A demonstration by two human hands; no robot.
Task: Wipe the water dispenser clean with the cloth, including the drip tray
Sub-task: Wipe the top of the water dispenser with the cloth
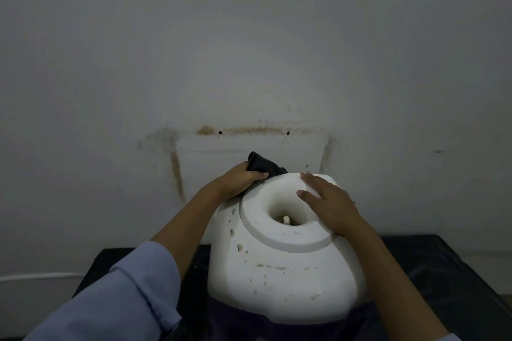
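The left hand [241, 180] clutches the dark cloth [266, 165] against the water dispenser [282, 266] at its back corner; the right hand [329, 202] lies flat on top, just right of that grip. Bunched so, the cloth may skip the specks [239, 248] below the grip

No text, label, brand mark, number or sign is legible in the head view. The white top shell of the water dispenser [277, 266] carries only dark specks and smears. The wall [249, 36] behind it carries brown stain lines and two small dark spots. None of these marks forms readable characters.
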